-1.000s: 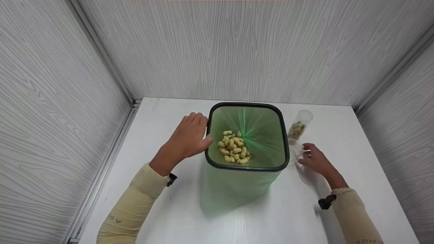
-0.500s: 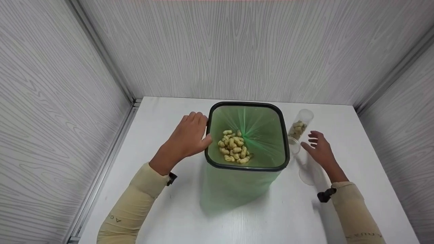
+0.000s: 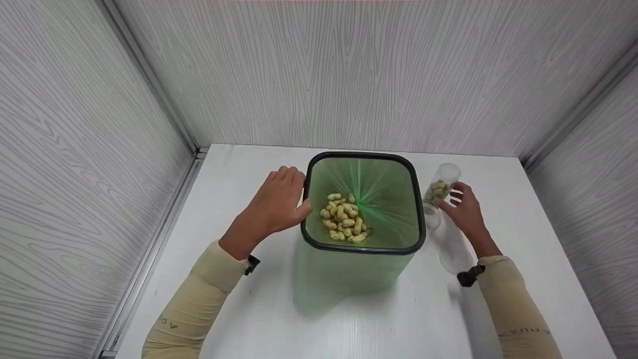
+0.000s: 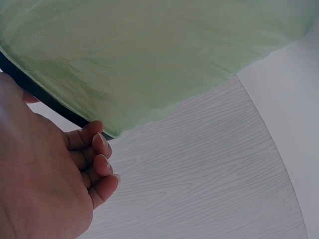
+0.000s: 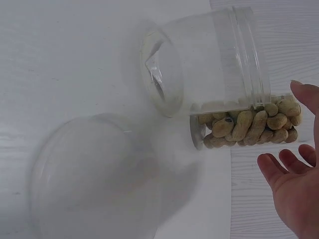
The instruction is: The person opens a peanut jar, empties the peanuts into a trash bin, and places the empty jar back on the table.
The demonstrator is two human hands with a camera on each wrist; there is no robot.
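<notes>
Left hand [image 3: 275,205]: fingers loosely curled, resting against the rim of the green-lined bin [image 3: 363,248] | bin: mid-table, peanuts [image 3: 343,216] inside | Right hand [image 3: 463,208]: fingers spread, not gripping, reaching for the peanut-filled jar [image 3: 440,185] right of the bin | Empty jars [image 5: 209,59] stand beside | Next: likely closing the fingers round the filled jar

white table [image 3: 349,324], grey wood-grain walls [image 3: 349,75]
</notes>
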